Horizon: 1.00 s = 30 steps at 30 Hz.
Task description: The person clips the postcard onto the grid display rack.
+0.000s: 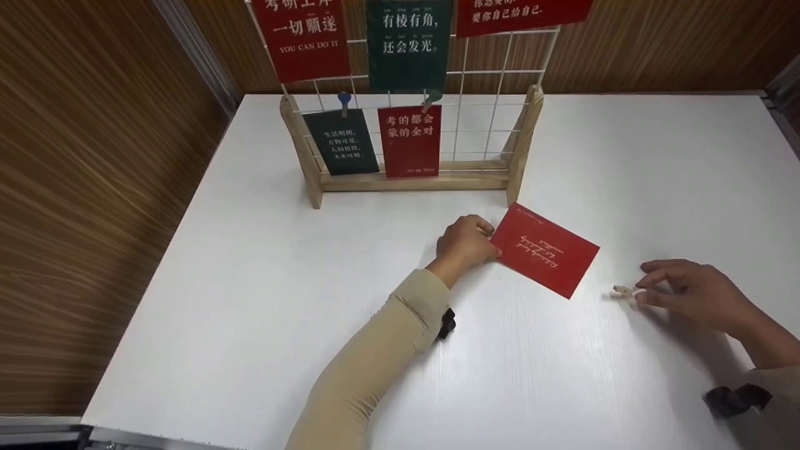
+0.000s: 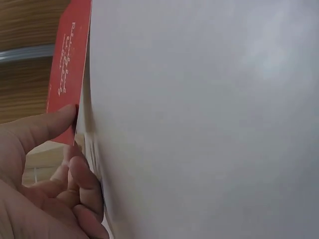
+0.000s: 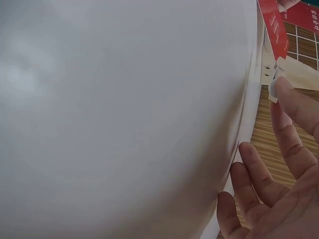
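Note:
Between thumb and fingers, my left hand (image 1: pixel 465 242) pinches the left corner of a red card (image 1: pixel 545 250) with white script lettering. In the left wrist view the thumb lies flat on the card's printed face (image 2: pixel 70 59). Off to the right, my right hand (image 1: pixel 700 294) pinches a small wooden clothespin (image 1: pixel 625 290) with a pale round button on it. The right wrist view shows that clothespin (image 3: pixel 275 87) between thumb and forefinger, the other fingers loosely bent by the tabletop. A gap separates the clothespin from the card.
Behind the hands stands a white wire grid (image 1: pixel 481 119) in a wooden stand (image 1: pixel 412 182). Red and green cards hang on it, including a small green card (image 1: pixel 342 142) and a small red card (image 1: pixel 410 142) under clothespins. Wood-grain panels (image 1: pixel 94 156) wall the white table (image 1: pixel 250 281).

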Each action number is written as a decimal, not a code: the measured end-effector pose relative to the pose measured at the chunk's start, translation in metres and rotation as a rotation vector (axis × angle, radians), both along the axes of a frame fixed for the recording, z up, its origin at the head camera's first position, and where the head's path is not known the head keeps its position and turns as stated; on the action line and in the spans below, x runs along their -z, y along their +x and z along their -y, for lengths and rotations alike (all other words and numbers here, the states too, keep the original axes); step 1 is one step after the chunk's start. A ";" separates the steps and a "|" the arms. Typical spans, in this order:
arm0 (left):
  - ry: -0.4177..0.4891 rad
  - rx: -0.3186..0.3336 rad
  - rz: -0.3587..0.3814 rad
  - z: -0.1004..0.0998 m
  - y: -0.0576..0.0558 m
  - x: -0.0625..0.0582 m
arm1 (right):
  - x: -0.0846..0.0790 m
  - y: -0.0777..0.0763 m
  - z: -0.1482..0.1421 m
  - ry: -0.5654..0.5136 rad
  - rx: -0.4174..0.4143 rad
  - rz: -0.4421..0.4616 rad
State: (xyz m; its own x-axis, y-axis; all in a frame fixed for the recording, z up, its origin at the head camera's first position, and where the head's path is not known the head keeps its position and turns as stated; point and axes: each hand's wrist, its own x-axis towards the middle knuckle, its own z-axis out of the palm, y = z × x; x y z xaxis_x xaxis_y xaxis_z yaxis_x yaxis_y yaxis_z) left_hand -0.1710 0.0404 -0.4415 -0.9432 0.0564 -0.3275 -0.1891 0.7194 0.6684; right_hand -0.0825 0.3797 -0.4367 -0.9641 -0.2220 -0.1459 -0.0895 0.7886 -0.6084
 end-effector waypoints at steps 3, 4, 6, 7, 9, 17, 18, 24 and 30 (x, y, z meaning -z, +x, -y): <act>0.037 -0.007 0.026 0.002 -0.004 -0.001 | -0.001 -0.001 -0.001 -0.006 0.006 0.007; 0.056 -0.008 0.034 0.003 -0.004 -0.001 | -0.001 -0.001 -0.001 -0.013 0.009 0.011; 0.093 -0.009 0.044 0.004 -0.006 -0.001 | -0.001 -0.001 -0.001 -0.016 0.021 0.018; 0.108 -0.005 0.046 0.005 -0.006 -0.001 | -0.001 -0.001 -0.001 -0.023 0.028 0.026; 0.136 -0.002 0.047 0.006 -0.007 -0.001 | -0.002 -0.001 0.000 -0.045 0.046 0.048; 0.264 -0.036 0.115 0.010 -0.009 0.001 | -0.005 -0.001 0.001 -0.209 0.074 0.142; 0.284 -0.045 0.127 0.011 -0.009 0.001 | -0.005 -0.002 0.001 -0.221 0.074 0.145; 0.378 -0.083 0.169 0.014 -0.011 0.002 | -0.004 -0.004 -0.001 -0.264 0.086 0.131; 0.456 -0.047 0.165 0.017 -0.011 0.002 | -0.005 -0.007 0.000 -0.387 0.106 0.156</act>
